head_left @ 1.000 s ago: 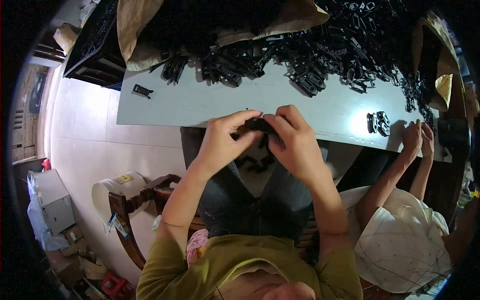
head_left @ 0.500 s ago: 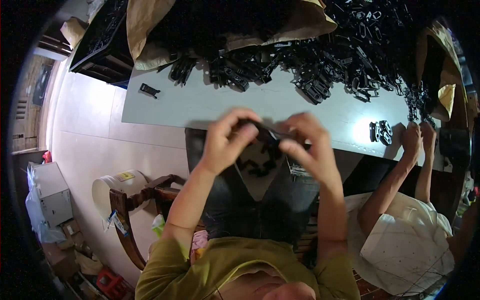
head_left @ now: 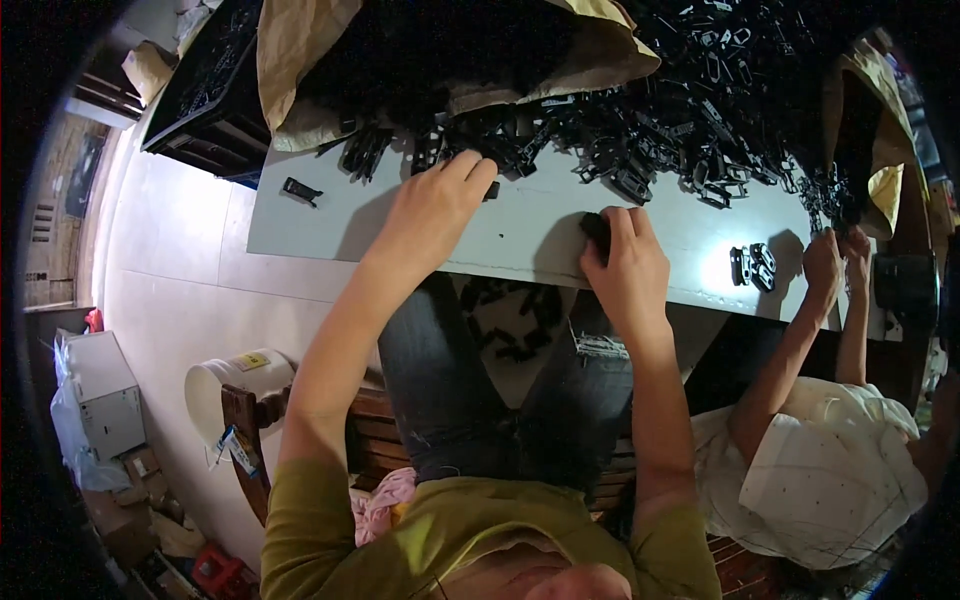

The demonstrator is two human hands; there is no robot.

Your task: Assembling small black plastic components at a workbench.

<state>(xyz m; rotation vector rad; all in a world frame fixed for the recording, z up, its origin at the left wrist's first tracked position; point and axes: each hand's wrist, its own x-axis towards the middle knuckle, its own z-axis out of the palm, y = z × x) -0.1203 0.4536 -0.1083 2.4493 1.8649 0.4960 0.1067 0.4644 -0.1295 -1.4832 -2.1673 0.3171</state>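
Note:
My left hand point(head_left: 440, 205) reaches onto the table at the near edge of a heap of black plastic parts point(head_left: 690, 125). Its fingers are bent down together, and their tips are hidden; the end of a black part point(head_left: 491, 190) peeks out beside them. Close to the table's front edge, my right hand point(head_left: 634, 258) grips a dark, blocky part point(head_left: 597, 231) between thumb and fingers. That part's exact kind does not show. One loose black clip-like part point(head_left: 301, 191) lies by itself at the table's left.
Brown paper sacks point(head_left: 305, 60) spill the heap over the white table point(head_left: 540, 225). A black crate point(head_left: 205, 110) stands far left. On the right are a few assembled parts point(head_left: 752, 265) and a co-worker's hands point(head_left: 825, 262). A white bucket point(head_left: 240, 385) sits on the floor.
My hands were together over my lap with a black part between them. They have separated: the left went forward to the heap, the right to the table's front with a dark part.

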